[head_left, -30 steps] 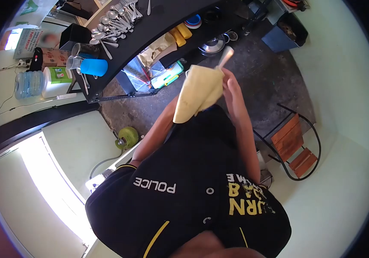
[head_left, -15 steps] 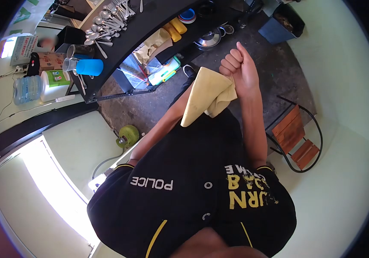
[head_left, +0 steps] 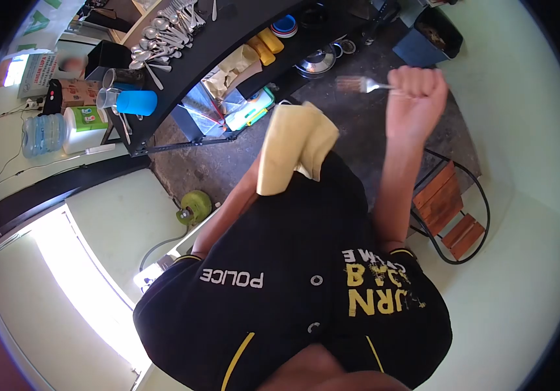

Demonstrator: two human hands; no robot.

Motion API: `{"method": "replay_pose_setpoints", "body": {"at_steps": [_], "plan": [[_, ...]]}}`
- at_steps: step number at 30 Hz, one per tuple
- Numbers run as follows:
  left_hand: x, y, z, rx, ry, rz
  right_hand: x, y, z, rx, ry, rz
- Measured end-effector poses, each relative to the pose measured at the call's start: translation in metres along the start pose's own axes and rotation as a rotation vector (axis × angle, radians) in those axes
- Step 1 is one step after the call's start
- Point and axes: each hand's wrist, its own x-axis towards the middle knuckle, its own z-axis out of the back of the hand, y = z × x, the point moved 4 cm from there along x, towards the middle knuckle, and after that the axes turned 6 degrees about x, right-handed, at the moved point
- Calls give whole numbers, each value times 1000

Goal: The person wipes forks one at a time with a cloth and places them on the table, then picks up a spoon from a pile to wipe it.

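Observation:
In my right hand, closed in a fist and raised over the floor, is a fork. Its tines point left and are smeared by motion. A pale yellow cloth hangs folded over my left hand in front of my shirt. The cloth covers the fingers of that hand, and only the left forearm shows below it. Fork and cloth are apart. Many spoons and forks lie in a pile on the black table at the upper left.
Near the table's left end stand a blue cup and clear cups. On a lower shelf are a lidded pan and yellow bottles. A wooden chair stands at right, a dark bin behind. A green gas cylinder stands at left.
My right hand has moved up and right, away from the cloth, and the fork now shows in it. The cloth on my left hand has shifted slightly left.

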Motion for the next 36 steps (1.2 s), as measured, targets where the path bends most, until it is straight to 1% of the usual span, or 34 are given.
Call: {"method": "replay_pose_setpoints", "body": {"at_steps": [3,4,5,6,7,8,9,10,11,13,15,16,18,19,21,23,26,27,30,31,33,36], "plan": [[2,7,7,-192,-60,10,1,11,-12,5,-68,150],[6,14,8,-376,-59,33,-6,-1,-22,-79,-178,159],[13,25,8,-757,-19,88,-16,-20,-37,-163,-288,167],[19,37,8,-1207,-4,152,-23,-30,-43,-248,-398,174],[25,41,10,-1400,9,171,-30,-49,-15,-290,-289,97],[33,41,14,-734,-106,79,-41,-66,-13,-429,-314,28],[41,35,12,-66,-207,-10,-50,-80,-11,-726,-298,-15],[45,34,13,-667,-129,7,-60,-89,-13,-808,-134,2],[49,32,14,-1266,-85,68,-70,-97,-10,-794,-129,-94],[54,27,26,-1122,36,-34,-84,-102,-11,-793,-120,-279],[51,27,35,-1018,29,-88,-91,-102,-9,-817,-116,-459],[47,30,39,-988,-35,-91,-93,-101,-1,-854,-83,-496],[44,37,42,-806,-141,-115,-93,-102,13,-930,-14,-563],[42,42,40,-653,-185,-132,-91,-101,12,-1055,12,-490],[40,45,38,-430,-206,-172,-85,-102,5,-1298,71,-333],[36,44,36,-295,-172,-218,-84,-108,10,-1268,99,-384],[40,69,53,-639,-140,-128,-90,-114,26,-1185,118,-465],[40,66,52,-699,-119,-135,-91,-112,28,-1154,120,-494],[39,57,49,-853,-58,-148,-100,-97,31,-1200,117,-549],[39,54,50,-861,-58,-153,-104,-90,31,-1224,133,-544],[42,49,56,-741,-120,-149,-109,-76,33,-1277,166,-526],[41,41,69,-481,-211,-152,-112,-60,30,-1248,30,-509]]}}
